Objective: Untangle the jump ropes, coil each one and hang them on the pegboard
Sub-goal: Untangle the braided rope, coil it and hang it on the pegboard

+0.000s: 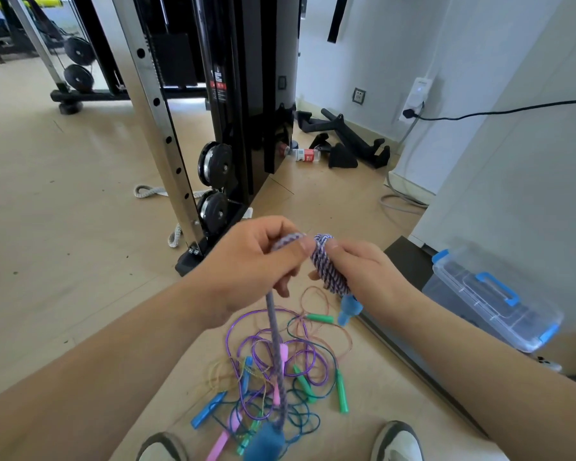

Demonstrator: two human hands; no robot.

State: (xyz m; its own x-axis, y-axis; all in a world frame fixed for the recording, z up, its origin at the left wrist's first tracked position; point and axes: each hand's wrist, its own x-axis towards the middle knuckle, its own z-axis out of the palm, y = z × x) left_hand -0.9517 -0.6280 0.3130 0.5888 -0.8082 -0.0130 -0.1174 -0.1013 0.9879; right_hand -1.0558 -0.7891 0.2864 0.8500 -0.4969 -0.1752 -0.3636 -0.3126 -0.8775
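**Over the tangle [280,371], one rope [328,271] half coiled**

At the bottom edge, two shoes [398,442] are cut off, and a blue handle [266,442] hangs blurred. The tangle lies on the floor [64,227]. The right hand [363,274] grips the rope's purple-white coil; the left hand [253,261] pinches its loose strand. Farther off, print on the bottle [305,155] and machine [246,94] is too small to read.

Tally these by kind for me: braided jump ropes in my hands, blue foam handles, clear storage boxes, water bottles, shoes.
Braided jump rope: 1
Blue foam handles: 2
Clear storage box: 1
Water bottle: 1
Shoes: 2
Total: 7
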